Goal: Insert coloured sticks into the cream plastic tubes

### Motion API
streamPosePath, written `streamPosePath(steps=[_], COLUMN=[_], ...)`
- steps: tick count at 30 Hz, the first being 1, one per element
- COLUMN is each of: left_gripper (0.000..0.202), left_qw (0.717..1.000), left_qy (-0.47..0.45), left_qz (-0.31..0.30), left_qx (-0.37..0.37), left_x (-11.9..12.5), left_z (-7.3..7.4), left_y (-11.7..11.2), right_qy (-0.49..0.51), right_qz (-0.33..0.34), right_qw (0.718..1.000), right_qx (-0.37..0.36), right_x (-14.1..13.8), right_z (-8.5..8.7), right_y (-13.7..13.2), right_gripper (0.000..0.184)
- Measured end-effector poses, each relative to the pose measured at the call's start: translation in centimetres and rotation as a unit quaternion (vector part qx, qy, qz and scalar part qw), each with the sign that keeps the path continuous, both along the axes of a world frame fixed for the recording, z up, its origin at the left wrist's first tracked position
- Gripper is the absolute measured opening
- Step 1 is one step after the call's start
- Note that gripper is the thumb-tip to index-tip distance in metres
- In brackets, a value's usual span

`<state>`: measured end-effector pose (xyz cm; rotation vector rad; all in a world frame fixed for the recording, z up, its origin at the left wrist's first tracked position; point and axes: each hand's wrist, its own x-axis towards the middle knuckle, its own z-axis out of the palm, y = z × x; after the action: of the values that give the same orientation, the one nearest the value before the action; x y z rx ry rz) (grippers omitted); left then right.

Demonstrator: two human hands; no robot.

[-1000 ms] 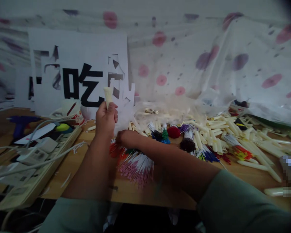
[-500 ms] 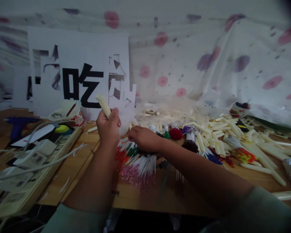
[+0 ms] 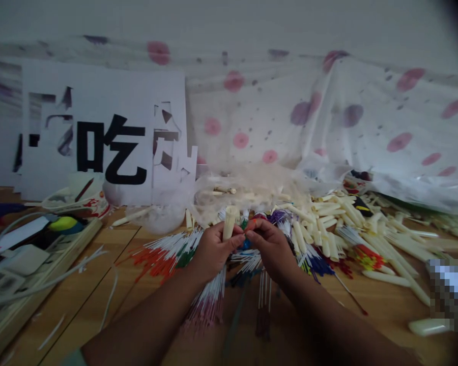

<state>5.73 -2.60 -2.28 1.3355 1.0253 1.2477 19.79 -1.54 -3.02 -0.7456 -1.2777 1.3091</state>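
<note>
The right hand (image 3: 273,250) has left the thin white, orange-tipped sticks (image 3: 154,258) and meets the left hand (image 3: 216,250), bringing both together mid-frame; the left grasps an upright cream cylindrical piece (image 3: 230,219) there, the right seemingly pinches a small orange tip (image 3: 254,222)

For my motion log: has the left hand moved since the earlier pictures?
Yes: the left hand moved right and down relative to the white sheet.

Two bare hands, left hand (image 3: 216,251) and right hand (image 3: 274,249); one held cream tube (image 3: 230,223); one power strip (image 3: 63,264); one black character (image 3: 130,133); one pink-tipped bundle (image 3: 205,307); one stray red-tipped stick (image 3: 351,294); dozens of loose tubes (image 3: 330,223), too jumbled for exact tally from here.
</note>
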Motion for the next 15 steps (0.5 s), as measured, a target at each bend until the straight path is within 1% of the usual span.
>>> streamPosePath(steps=[2,5,7,9,10,11,12,14,15], left_gripper=[0.018,0.016,0.016,0.017,0.017,0.016,0.015,0.012,0.012], left_qw=[0.999,0.995,0.99,0.984,0.98,0.975,0.969,0.956,0.95], left_qy=[0.029,0.073,0.108,0.143,0.156,0.166,0.171,0.181,0.187], left_qz=[0.016,0.035,0.037,0.035,0.033,0.029,0.027,0.028,0.029], left_qx=[0.015,0.056,0.077,0.098,0.117,0.145,0.176,0.229,0.247], left_x=[-0.2,-0.4,-0.6,-0.8,-0.9,-1.1,-1.3,-1.7,-1.9], left_z=[-0.3,-0.8,-1.0,-1.2,-1.3,-1.3,-1.4,-1.5,-1.6], left_y=[0.2,0.4,0.4,0.5,0.6,0.7,0.9,1.2,1.4], right_qy=[-0.017,-0.033,-0.044,-0.066,-0.085,-0.109,-0.13,-0.152,-0.145], right_qz=[-0.036,-0.041,-0.05,-0.068,-0.092,-0.131,-0.185,-0.305,-0.342], right_qw=[0.999,0.998,0.997,0.995,0.992,0.984,0.969,0.917,0.893], right_qx=[-0.005,-0.027,-0.038,-0.018,0.009,0.05,0.098,0.206,0.255], right_x=[0.4,0.8,0.9,1.0,1.1,1.3,1.7,2.9,3.7], right_z=[0.2,0.5,0.7,1.2,1.6,2.2,2.8,4.1,4.7], right_y=[0.0,-0.1,-0.1,-0.4,-0.7,-1.1,-1.8,-3.5,-4.4], right_gripper=[0.016,0.017,0.019,0.019,0.017,0.014,0.01,0.006,0.01])
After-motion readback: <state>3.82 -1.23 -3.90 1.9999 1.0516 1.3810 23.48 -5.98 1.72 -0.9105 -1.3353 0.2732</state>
